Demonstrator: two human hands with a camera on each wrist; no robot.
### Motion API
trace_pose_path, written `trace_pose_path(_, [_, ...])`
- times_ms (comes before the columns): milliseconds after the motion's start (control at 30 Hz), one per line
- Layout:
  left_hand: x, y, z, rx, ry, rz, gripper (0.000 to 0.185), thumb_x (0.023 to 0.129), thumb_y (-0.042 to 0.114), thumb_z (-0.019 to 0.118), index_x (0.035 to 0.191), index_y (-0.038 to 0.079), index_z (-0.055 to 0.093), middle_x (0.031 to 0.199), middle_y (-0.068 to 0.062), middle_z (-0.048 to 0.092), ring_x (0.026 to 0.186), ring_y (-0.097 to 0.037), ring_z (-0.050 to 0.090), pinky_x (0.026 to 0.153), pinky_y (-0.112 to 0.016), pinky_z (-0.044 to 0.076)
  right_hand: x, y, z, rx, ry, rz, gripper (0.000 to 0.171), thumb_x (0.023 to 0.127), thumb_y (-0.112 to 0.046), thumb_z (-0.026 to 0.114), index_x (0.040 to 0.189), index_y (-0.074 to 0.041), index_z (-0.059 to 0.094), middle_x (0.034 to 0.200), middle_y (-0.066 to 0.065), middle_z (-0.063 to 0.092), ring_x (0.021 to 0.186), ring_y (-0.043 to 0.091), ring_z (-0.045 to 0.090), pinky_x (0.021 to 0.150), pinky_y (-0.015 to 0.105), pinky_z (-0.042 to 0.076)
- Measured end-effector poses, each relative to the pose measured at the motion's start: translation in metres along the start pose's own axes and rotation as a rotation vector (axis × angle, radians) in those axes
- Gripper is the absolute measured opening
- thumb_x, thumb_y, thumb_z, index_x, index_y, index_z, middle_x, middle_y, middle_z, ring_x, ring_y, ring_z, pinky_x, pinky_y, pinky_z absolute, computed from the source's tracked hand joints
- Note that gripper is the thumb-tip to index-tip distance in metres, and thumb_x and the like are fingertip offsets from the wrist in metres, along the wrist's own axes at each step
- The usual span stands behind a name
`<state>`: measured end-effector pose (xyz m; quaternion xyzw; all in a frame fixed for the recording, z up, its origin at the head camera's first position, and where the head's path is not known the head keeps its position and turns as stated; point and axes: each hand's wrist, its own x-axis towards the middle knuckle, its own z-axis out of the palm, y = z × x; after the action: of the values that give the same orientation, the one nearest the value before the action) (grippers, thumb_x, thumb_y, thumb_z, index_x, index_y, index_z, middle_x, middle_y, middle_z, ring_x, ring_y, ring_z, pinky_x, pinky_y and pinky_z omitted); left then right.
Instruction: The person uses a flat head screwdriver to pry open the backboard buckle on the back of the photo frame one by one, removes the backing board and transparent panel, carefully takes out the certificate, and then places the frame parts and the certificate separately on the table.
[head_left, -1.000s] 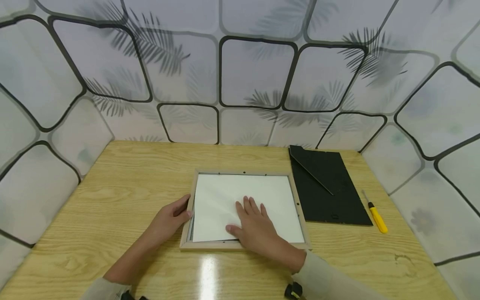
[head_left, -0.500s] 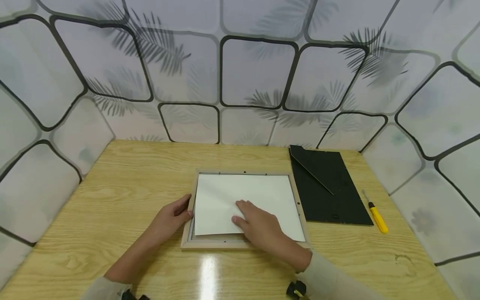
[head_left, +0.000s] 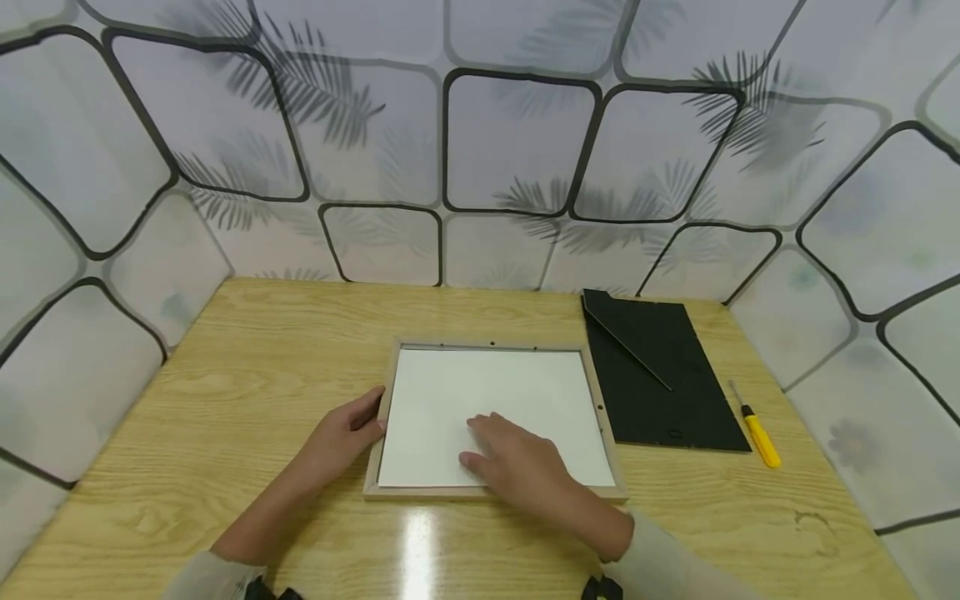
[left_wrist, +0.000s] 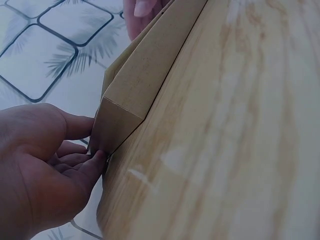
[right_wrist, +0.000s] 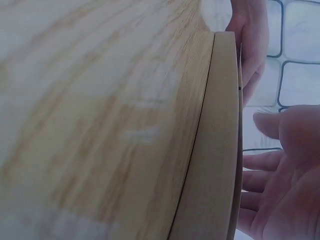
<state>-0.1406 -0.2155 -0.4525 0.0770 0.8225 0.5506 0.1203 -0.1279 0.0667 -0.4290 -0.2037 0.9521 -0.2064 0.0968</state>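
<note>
A light wooden picture frame (head_left: 427, 492) lies on the table, back side up, with small dark dots along its rails. Inside it a white sheet (head_left: 450, 387) lies flat, its front edge close along the front rail. My left hand (head_left: 341, 435) holds the frame's left side; in the left wrist view its thumb and fingertips meet the wood (left_wrist: 140, 75) near a corner. Over the front middle of the sheet, my right hand (head_left: 519, 462) rests palm down with fingers reaching forward. In the right wrist view its fingers (right_wrist: 257, 180) stretch past the rail's upper edge.
Right of the frame lies a black backing board (head_left: 675, 408) with a stand piece (head_left: 626, 325) on it. Farther right is a screwdriver (head_left: 763, 437) with a yellow handle. Patterned walls rise behind and beside the wooden table (head_left: 262, 358).
The sheet's front edge, raised or shifted from the front rail half a second ago, now lies down along it. My right hand has moved slightly toward me; my left hand stays at the frame.
</note>
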Motion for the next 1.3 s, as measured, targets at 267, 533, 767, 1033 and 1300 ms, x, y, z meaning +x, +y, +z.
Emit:
trace_pose_path(267, [0.000, 0.000, 0.000, -0.009, 0.006, 0.000, 0.062, 0.106, 0.016, 0.052, 0.158, -0.001, 0.024, 0.161, -0.024, 0.028, 0.149, -0.035, 0.029, 0.118, -0.047, 0.034, -0.005, 0.000, -0.001, -0.139, -0.080, -0.099, 0.075, 0.086, -0.064, 0.068, 0.144, -0.018, 0.057, 0.158, 0.008, 0.044, 0.149, 0.028, 0.037, 0.104, 0.052, 0.052])
trace_pose_path(533, [-0.001, -0.001, 0.000, -0.014, 0.013, 0.003, 0.062, 0.106, 0.014, 0.052, 0.158, -0.002, 0.023, 0.161, -0.024, 0.028, 0.149, -0.035, 0.029, 0.118, -0.046, 0.034, -0.006, 0.005, 0.002, -0.178, -0.068, -0.147, 0.071, 0.085, -0.063, 0.070, 0.141, -0.020, 0.060, 0.158, 0.007, 0.044, 0.149, 0.028, 0.037, 0.105, 0.050, 0.052])
trace_pose_path(767, [-0.001, 0.000, 0.000, -0.006, 0.008, -0.006, 0.063, 0.106, 0.018, 0.053, 0.158, -0.001, 0.024, 0.161, -0.024, 0.028, 0.149, -0.036, 0.029, 0.118, -0.047, 0.034, -0.007, 0.004, 0.000, -0.147, -0.055, -0.138, 0.063, 0.088, -0.057, 0.070, 0.137, -0.018, 0.063, 0.155, 0.006, 0.048, 0.147, 0.028, 0.039, 0.105, 0.051, 0.051])
trace_pose_path(1033, [0.000, -0.004, -0.001, -0.003, -0.004, 0.003, 0.064, 0.106, 0.019, 0.053, 0.159, -0.001, 0.023, 0.162, -0.023, 0.027, 0.150, -0.036, 0.028, 0.118, -0.047, 0.034, -0.011, 0.003, -0.006, -0.061, -0.013, -0.142, 0.054, 0.094, -0.050, 0.067, 0.134, -0.015, 0.065, 0.145, 0.004, 0.059, 0.140, 0.026, 0.050, 0.106, 0.050, 0.051])
trace_pose_path(1300, [0.002, -0.008, 0.001, -0.028, -0.015, 0.000, 0.066, 0.106, 0.019, 0.054, 0.159, -0.001, 0.021, 0.162, -0.023, 0.027, 0.149, -0.035, 0.030, 0.117, -0.046, 0.035, -0.015, 0.014, -0.009, 0.022, 0.201, -0.241, 0.042, 0.101, -0.033, 0.063, 0.139, -0.016, 0.061, 0.121, -0.003, 0.072, 0.107, 0.011, 0.070, 0.086, 0.032, 0.060])
